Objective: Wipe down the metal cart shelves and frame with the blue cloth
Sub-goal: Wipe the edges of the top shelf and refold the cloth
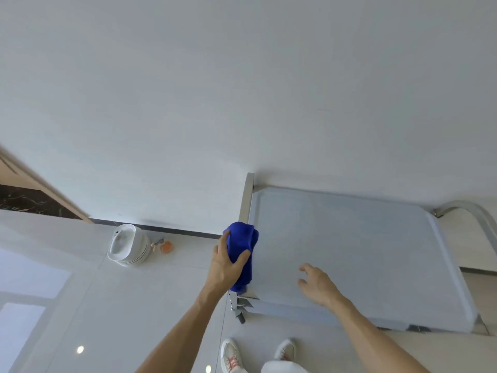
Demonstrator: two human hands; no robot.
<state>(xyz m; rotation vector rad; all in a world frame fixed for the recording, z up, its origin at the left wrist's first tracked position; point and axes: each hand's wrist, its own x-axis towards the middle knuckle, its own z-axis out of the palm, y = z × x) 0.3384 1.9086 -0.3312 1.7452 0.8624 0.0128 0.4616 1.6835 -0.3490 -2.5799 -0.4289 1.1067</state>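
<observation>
The blue cloth (242,251) is gripped by the left hand (228,261) against the metal cart (363,251)'s left edge. The right hand (317,285) is spread above its top shelf. Stacked plates (129,244) are seen on the glossy floor (80,292) left of the cart, by the white wall (242,90).

Premises appear to be a dining or service room: glossy tiled floor (161,305), stacked white plates (129,247), steel cart (349,251).

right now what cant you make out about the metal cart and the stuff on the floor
Head view only:
- Lower shelves of the metal cart: hidden under its top shelf.
- Cart's left edge: partly covered by the blue cloth that the left hand grips.
- Curved cart handle: cut off by the right edge.
- Small orange object beside the stacked white plates: too small to identify.
</observation>
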